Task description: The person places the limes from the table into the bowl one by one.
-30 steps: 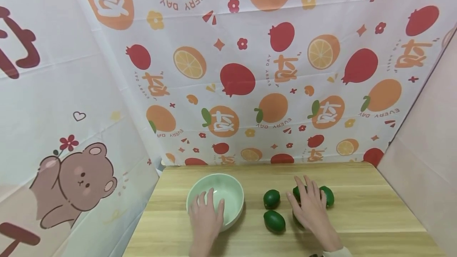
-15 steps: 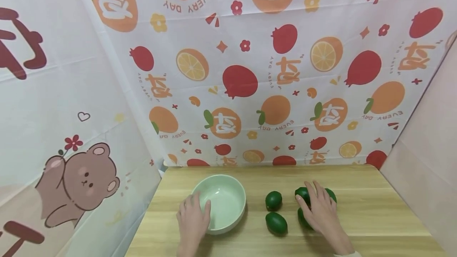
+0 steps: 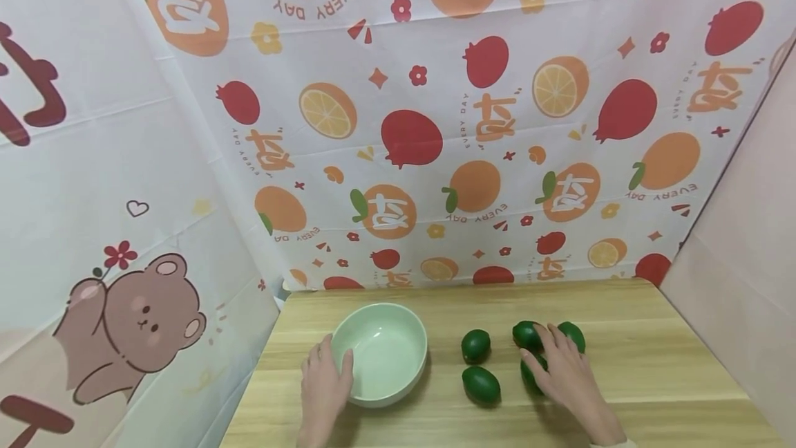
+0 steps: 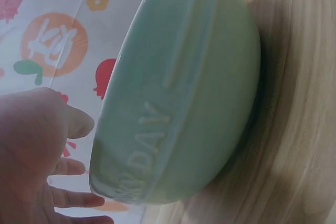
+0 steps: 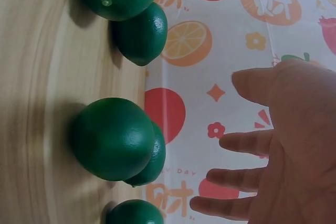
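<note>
A pale green bowl (image 3: 382, 358) stands upright on the wooden table, with raised lettering on its outside in the left wrist view. My left hand (image 3: 325, 386) is beside its left rim, thumb and fingers apart; whether it touches the rim I cannot tell. Several dark green limes lie to the right of the bowl. Two, a far lime (image 3: 476, 346) and a near lime (image 3: 481, 386), lie close together. My right hand (image 3: 567, 379) is over the right group, partly covering a lime (image 3: 533, 372). Its fingers are extended and hold nothing in the right wrist view (image 5: 294, 145).
The wooden table (image 3: 647, 365) ends at a back cloth (image 3: 448, 109) printed with fruit. A cloth with a bear print (image 3: 143, 323) hangs on the left, and a plain pale wall (image 3: 734, 282) closes off the right side.
My left hand has drawn back from over the bowl to its left side. My right hand has shifted slightly right and toward me, showing more of the limes beneath.
</note>
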Tool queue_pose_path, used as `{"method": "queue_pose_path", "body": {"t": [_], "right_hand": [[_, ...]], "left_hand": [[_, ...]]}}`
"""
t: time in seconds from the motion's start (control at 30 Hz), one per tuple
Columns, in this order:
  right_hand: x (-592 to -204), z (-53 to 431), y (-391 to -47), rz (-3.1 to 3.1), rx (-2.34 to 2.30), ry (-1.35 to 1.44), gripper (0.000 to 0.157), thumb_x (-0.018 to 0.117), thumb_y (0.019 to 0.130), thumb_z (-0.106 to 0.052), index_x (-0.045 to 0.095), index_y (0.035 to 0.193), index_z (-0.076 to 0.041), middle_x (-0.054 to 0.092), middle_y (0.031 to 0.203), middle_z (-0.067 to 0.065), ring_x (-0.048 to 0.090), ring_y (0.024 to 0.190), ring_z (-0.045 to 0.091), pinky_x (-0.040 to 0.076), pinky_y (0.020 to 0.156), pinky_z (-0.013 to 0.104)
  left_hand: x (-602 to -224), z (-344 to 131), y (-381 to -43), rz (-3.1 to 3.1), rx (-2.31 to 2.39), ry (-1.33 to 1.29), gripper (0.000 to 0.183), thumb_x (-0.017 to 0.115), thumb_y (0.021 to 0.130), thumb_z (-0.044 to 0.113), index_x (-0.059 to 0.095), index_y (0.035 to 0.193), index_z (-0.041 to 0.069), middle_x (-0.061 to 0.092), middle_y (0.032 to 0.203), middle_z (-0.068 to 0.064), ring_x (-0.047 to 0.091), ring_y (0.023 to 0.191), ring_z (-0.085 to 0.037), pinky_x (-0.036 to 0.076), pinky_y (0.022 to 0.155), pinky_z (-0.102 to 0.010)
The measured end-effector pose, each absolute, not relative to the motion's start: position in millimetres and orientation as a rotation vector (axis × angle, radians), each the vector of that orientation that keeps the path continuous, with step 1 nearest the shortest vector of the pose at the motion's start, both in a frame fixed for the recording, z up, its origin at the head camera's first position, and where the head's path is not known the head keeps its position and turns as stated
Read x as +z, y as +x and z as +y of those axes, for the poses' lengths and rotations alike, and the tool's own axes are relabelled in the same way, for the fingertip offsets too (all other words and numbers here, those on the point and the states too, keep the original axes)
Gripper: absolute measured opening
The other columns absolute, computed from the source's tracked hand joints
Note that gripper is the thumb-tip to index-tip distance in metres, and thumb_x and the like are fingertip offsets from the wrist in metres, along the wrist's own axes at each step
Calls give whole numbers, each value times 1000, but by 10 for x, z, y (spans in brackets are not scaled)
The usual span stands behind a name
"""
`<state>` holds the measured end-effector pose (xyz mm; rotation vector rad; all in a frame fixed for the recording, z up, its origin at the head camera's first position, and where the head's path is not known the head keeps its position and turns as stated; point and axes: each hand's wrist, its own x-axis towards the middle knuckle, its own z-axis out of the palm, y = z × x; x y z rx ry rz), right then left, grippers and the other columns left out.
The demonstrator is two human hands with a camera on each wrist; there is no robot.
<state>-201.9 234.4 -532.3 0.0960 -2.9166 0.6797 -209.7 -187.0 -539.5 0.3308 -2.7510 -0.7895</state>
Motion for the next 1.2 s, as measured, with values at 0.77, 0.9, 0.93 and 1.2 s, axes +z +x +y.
{"method": "queue_pose_path", "body": {"t": [0.77,0.9,0.93,1.2], "right_hand": [[-5458,2365,-1978,-3030,749,144,57,70,95,-40,59,137,-4,57,137,27,58,125,47,55,94,65],[-5482,2354,-1975,-3037,767,147,57,70,94,-41,59,138,-6,57,137,25,60,124,46,56,95,64],[-5488,2349,-1976,-3037,773,148,57,71,94,-41,59,138,-6,58,136,24,60,123,45,56,94,64],[-5560,2309,-1970,-3030,800,170,55,77,90,-35,62,136,-10,56,143,22,61,124,44,57,92,63]], "left_hand": [[-5566,-1928,-2175,-2795,-992,379,66,46,105,28,24,157,-5,42,146,-37,46,132,-54,47,106,-69],[-5561,-1924,-2168,-2769,-1019,375,64,45,105,26,24,157,-4,40,149,-38,46,134,-55,44,109,-70],[-5562,-1924,-2168,-2763,-1031,375,64,45,105,26,24,157,-4,39,150,-38,45,135,-55,43,110,-71],[-5567,-1928,-2149,-2748,-1107,385,60,42,105,19,24,158,-4,38,152,-38,41,137,-57,39,112,-72]]}}
